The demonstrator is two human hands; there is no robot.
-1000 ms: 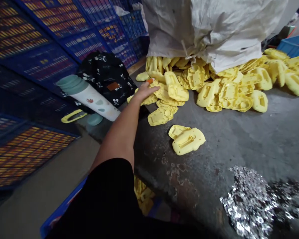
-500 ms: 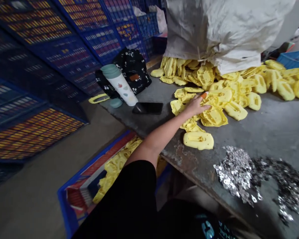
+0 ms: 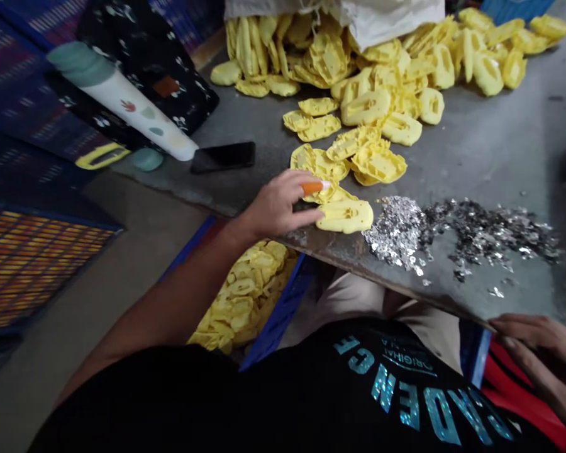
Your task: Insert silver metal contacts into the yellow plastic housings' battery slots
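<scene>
My left hand (image 3: 278, 204) is at the table's front edge, shut on a small orange-handled tool (image 3: 314, 187) with a white tip. Its fingers are just beside a moulded yellow plastic piece (image 3: 345, 216) and a loose cluster of similar pieces. A larger heap of yellow pieces (image 3: 372, 107) spreads from under a white woven sack (image 3: 387, 16). My right hand (image 3: 535, 340) is at the lower right, below the edge of the grey metal table (image 3: 495, 145), with its fingers apart and nothing visible in them.
Silver metal flakes (image 3: 399, 229) lie on the table. A black phone (image 3: 222, 156), a white tumbler (image 3: 132, 104) and a black patterned bag (image 3: 146, 63) are at the left. Below the edge, a blue crate (image 3: 283, 308) holds yellow pieces.
The view has tipped down towards the table's front edge. My left hand has come back towards me with the orange tool, and my right hand has entered the view.
</scene>
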